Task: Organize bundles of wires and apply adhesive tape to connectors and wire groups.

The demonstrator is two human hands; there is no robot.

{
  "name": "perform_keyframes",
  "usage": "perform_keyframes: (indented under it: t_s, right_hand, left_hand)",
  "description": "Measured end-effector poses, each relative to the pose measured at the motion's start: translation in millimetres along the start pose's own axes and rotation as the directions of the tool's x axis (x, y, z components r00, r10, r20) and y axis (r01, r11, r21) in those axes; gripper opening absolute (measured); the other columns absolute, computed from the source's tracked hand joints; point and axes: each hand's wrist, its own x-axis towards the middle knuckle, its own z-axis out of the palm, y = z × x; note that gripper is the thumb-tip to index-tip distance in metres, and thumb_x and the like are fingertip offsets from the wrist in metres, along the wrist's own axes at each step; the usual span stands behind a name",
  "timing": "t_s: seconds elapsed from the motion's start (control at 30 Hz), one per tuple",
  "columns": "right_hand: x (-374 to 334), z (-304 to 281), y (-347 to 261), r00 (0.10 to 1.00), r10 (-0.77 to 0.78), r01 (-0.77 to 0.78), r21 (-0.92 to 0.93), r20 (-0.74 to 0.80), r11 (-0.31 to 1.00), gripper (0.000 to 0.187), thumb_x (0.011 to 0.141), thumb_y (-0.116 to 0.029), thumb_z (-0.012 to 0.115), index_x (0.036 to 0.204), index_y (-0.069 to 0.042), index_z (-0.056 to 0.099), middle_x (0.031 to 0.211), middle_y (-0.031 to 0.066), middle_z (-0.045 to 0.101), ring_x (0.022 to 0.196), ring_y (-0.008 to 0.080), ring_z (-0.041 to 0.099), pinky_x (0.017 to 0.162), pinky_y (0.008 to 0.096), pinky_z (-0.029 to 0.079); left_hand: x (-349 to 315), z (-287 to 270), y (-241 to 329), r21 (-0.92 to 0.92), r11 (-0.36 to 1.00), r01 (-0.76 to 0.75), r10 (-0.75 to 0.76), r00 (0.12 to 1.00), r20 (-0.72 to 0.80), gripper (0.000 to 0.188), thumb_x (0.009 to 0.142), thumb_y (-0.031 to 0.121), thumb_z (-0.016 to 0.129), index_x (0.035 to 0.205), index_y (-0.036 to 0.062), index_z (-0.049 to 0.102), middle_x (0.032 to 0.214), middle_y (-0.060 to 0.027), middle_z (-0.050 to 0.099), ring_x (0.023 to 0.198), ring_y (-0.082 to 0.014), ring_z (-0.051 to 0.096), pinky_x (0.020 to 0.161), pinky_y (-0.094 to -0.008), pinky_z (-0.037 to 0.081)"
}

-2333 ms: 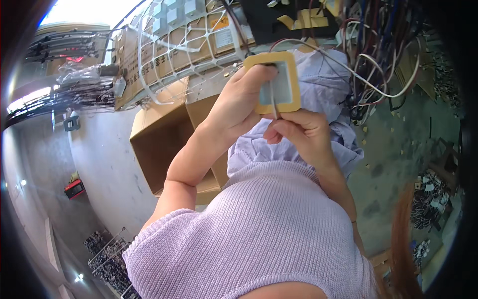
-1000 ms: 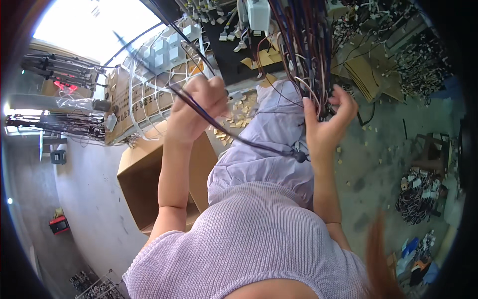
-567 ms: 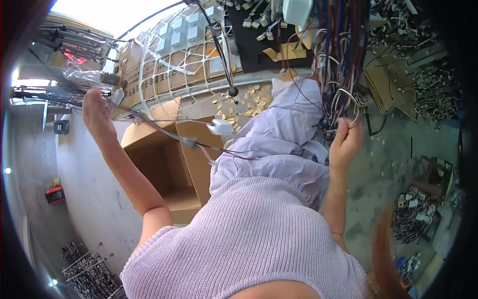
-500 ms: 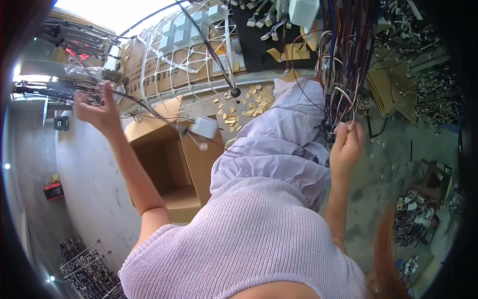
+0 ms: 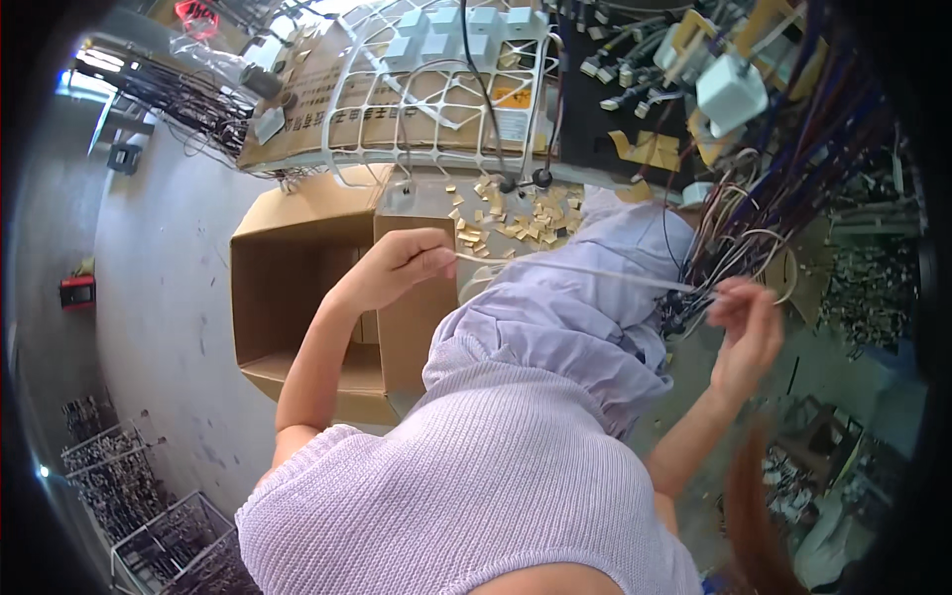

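I record, left of the open cardboard box [image 5: 416,327], a small red item [image 5: 76,291] on the floor and, beyond the box to its upper left, a bundle of dark cables [image 5: 178,99].

The left hand [image 5: 397,268] stands in front of the box's right panel in my view; I see no contact between them. Its thumb and fingertips are closed in a narrow pinch on one end of a thin whitish cable [image 5: 595,272].

The cable lies to the right of the box, spanning nearly straight from hand to hand across the lilac cloth [image 5: 555,317] of the wearer's lap. It looks slender, smooth and drawn fairly taut, with only a slight slope toward its right end. Beyond the box, to its upper right, I note scattered yellowish chips [image 5: 540,216].

The right hand [image 5: 749,322], well to the right of the box, has curled fingers at the cable's far end. They are blurred; I cannot tell whether they grip it or merely touch it. Just beyond hangs a thick wire bundle [image 5: 813,139].

I judge the step in hand to be stretching this cable out between the hands. In my assessment, the next move calls for a firm left pinch, a steady right hand and clearance from the bundle.
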Motion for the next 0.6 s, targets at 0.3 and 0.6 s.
perform_keyframes:
  t_s: [0.3, 0.6]
  right_hand:
    - [-31, 137, -9, 0.612, 0.008, 0.433, -0.344, 0.791, 0.833, 0.071, 0.079, -0.034, 0.073, 0.134, -0.007, 0.036, 0.087, 0.0204, 0.062, 0.079, 0.0339, 0.064, 0.068, 0.0384, 0.05]
    - [6, 149, 16, 0.632, 0.257, -0.148, -0.212, 0.731, 0.966, 0.018, 0.096, -0.013, 0.051, 0.101, 0.001, 0.061, 0.076, 0.006, 0.058, 0.067, 0.0143, 0.056, 0.063, 0.0263, 0.045]
  left_hand:
    - [20, 53, 30, 0.479, 0.765, -0.431, 0.314, 0.898, 0.307, 0.014, 0.083, 0.019, 0.062, 0.081, 0.0067, 0.057, 0.078, -0.0093, 0.062, 0.07, -0.0314, 0.062, 0.06, -0.0403, 0.05]
    - [237, -163, 17, 0.833, 0.465, -0.299, 0.558, 0.83, -0.013, 0.062, 0.074, 0.024, 0.078, 0.127, 0.0066, 0.053, 0.126, -0.0135, 0.055, 0.113, -0.0277, 0.056, 0.092, -0.0378, 0.049]
